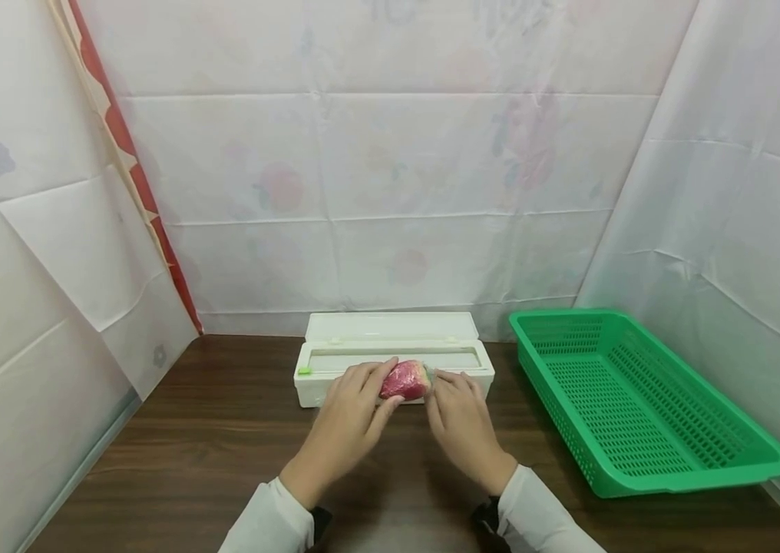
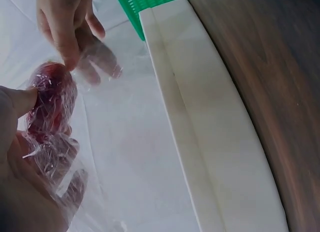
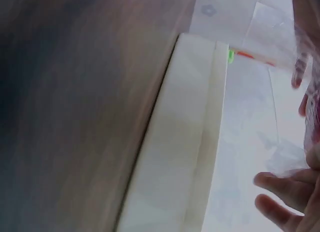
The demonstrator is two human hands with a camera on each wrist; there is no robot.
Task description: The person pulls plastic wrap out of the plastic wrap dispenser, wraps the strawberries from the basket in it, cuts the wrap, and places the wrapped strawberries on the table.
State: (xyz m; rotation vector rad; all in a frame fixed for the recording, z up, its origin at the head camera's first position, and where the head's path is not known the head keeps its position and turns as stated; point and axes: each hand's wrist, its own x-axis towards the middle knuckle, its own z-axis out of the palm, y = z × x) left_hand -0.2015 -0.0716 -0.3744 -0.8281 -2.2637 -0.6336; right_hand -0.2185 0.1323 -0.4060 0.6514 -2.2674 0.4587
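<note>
A red fruit (image 1: 404, 382) with a paler yellowish end, its exact kind unclear, is wrapped in clear cling film (image 2: 52, 154). My left hand (image 1: 348, 418) holds it between thumb and fingers, in front of a white cling film dispenser (image 1: 310, 390). At the fruit's right end my right hand (image 1: 462, 418) pinches the film with its thumb and fingers. Loose, crinkled film covers some left fingers in the left wrist view. The right wrist view shows only the fruit's edge, with film by the right fingers (image 3: 285, 189).
The dispenser's lid (image 1: 390, 326) stands raised at the back, and a green slide (image 1: 304, 371) sits at its left. To the right, a green perforated basket (image 1: 556, 407) rests on the dark wooden table (image 1: 190, 445). White printed sheets (image 1: 390, 169) enclose the back and sides.
</note>
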